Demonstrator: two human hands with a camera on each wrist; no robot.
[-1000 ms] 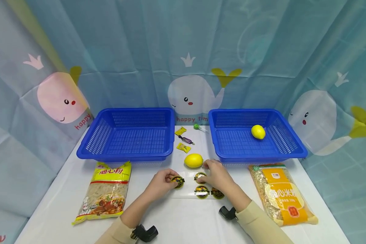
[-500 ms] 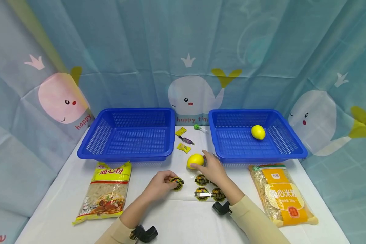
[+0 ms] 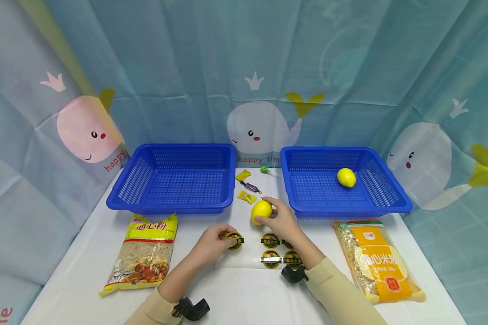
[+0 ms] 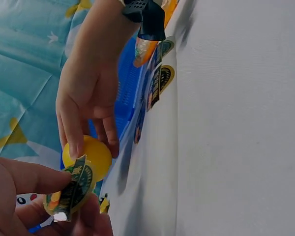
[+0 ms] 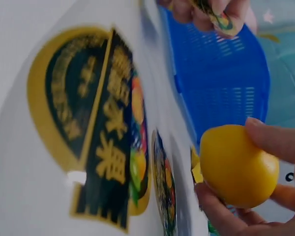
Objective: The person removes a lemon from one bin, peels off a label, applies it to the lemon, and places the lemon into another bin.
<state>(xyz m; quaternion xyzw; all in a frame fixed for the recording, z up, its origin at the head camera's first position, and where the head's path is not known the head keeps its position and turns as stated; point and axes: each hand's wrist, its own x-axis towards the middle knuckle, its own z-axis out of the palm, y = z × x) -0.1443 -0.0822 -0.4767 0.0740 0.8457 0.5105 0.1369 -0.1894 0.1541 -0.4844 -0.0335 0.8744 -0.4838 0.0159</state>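
Between the fingers of my right hand (image 3: 283,221) is a yellow lemon (image 3: 261,211), gripped with the thumb on one side and fingertips on the other, as the right wrist view (image 5: 238,166) also shows. My left hand (image 3: 212,243) pinches a round black-and-gold sticker (image 3: 235,241) between thumb and fingers. In the left wrist view the sticker (image 4: 74,189) appears in front of the lemon (image 4: 91,156). Below my right hand lies a clear sheet with several similar stickers (image 3: 271,259), partly covered by the right wrist.
Two blue baskets stand at the back, the left one (image 3: 171,210) and the right one (image 3: 349,211), which holds another lemon (image 3: 346,178). Wrapped candies (image 3: 246,197) and a green lollipop (image 3: 265,169) lie between them. Bags of pasta (image 3: 144,253) and rice noodles (image 3: 380,262) flank the hands.
My right hand has moved off the sticker sheet to the lemon, gripped it and tilted it more upright. The left hand keeps its sticker in nearly the same place.
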